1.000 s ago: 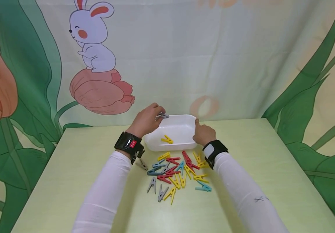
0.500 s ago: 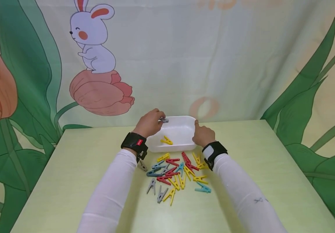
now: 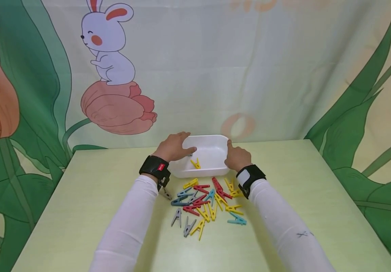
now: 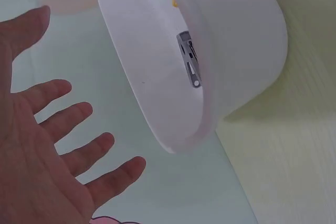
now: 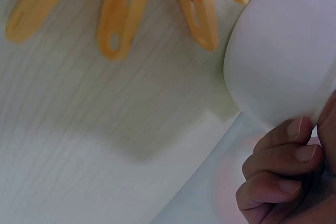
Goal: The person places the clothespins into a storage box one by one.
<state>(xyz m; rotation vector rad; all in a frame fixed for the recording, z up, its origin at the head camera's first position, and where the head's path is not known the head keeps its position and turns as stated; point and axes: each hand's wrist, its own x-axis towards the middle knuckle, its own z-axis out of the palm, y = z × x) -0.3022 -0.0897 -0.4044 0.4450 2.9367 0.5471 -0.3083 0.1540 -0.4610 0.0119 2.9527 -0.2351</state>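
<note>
A white plastic tub (image 3: 212, 153) stands at the back of the table. Inside it lie a yellow clothespin (image 3: 196, 163) and a grey clothespin (image 4: 189, 59). My left hand (image 3: 174, 147) hovers at the tub's left side, fingers spread and holding nothing. The left wrist view shows this hand (image 4: 50, 145) apart from the tub's wall. At the opposite end, my right hand (image 3: 238, 157) pinches the rim, with thumb and curled fingers (image 5: 281, 150) against it in the right wrist view. Most of the grey clothespin is hidden behind my left hand in the head view.
Several loose clothespins lie in front of the tub: red (image 3: 217, 184), yellow (image 3: 198, 229), grey (image 3: 189, 226) and blue (image 3: 237, 219). A grey-brown one (image 3: 166, 194) lies beside my left wrist. A printed curtain (image 3: 267, 75) hangs behind the table (image 3: 304, 181).
My left hand has lowered toward the tub and let go of the grey clothespin, which now lies inside. The yellow clothespin in the tub has shifted slightly. My right hand stays on the rim.
</note>
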